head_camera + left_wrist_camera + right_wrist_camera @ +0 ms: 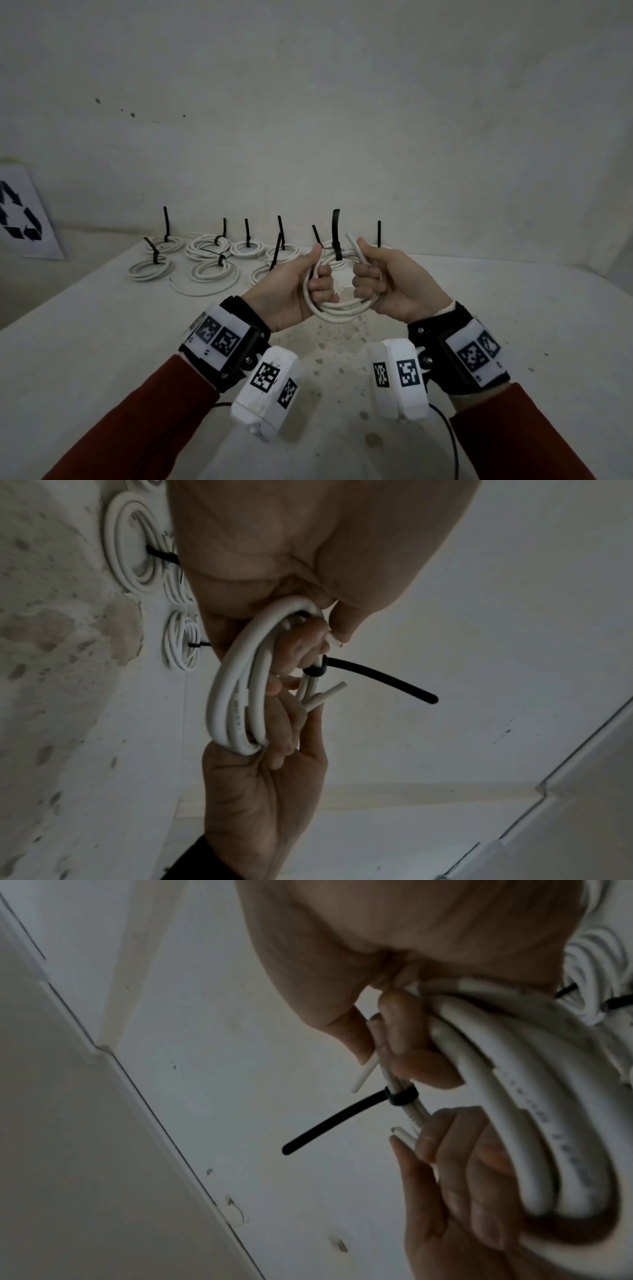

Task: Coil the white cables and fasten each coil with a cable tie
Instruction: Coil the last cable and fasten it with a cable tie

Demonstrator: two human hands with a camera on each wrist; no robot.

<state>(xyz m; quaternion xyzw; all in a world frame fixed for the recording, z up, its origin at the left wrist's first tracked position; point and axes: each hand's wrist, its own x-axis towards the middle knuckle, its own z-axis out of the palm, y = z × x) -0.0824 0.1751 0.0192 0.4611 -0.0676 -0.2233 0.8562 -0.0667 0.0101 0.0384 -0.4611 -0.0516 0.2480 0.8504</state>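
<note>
I hold a white cable coil (342,308) in the air above the table, one hand on each side. My left hand (318,284) grips its left side, fingers curled through the loop. The fingers of my right hand (368,279) wrap the right side, and a cut cable end (353,244) sticks up past the thumb. A black cable tie (335,236) is cinched round the strands at the top of the coil, between the hands, with its tail standing up. The wrist views show the coil (232,696) (548,1096) and the tie (377,677) (342,1115) close up.
Several tied white coils (209,246) with upright black tie tails lie at the back of the white table (102,342). One loose cable end (205,291) trails in front of them. A recycling sign (20,216) leans at the far left against the wall.
</note>
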